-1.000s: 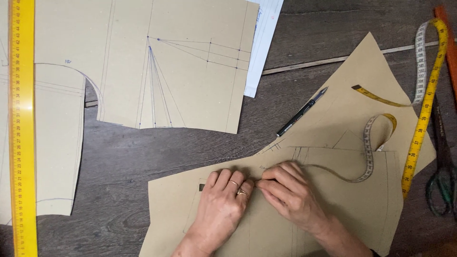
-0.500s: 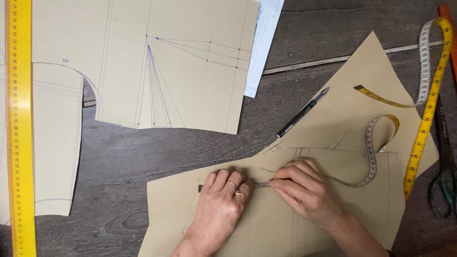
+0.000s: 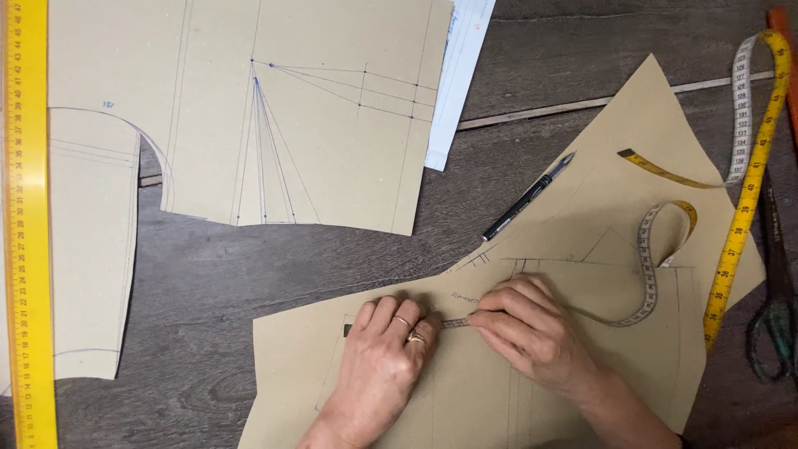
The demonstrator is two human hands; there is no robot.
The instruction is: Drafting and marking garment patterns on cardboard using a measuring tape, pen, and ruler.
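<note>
Dark wooden table [image 3: 249,266] carries tan pattern paper [image 3: 582,333]. Left hand [image 3: 382,366] lies flat, fingers extended, pinning the tape [image 3: 644,274] end. Right hand [image 3: 532,328], fingers closed, pinches the tape just right of it. Tape runs left-right between both hands, then curls up rightward. Pen [image 3: 528,197] lies apart.

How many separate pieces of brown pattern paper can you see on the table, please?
3: the large pattern piece at top centre, the narrow pattern piece at the left beside the yellow ruler, and the pattern piece under both hands. Parts run off frame.
</note>
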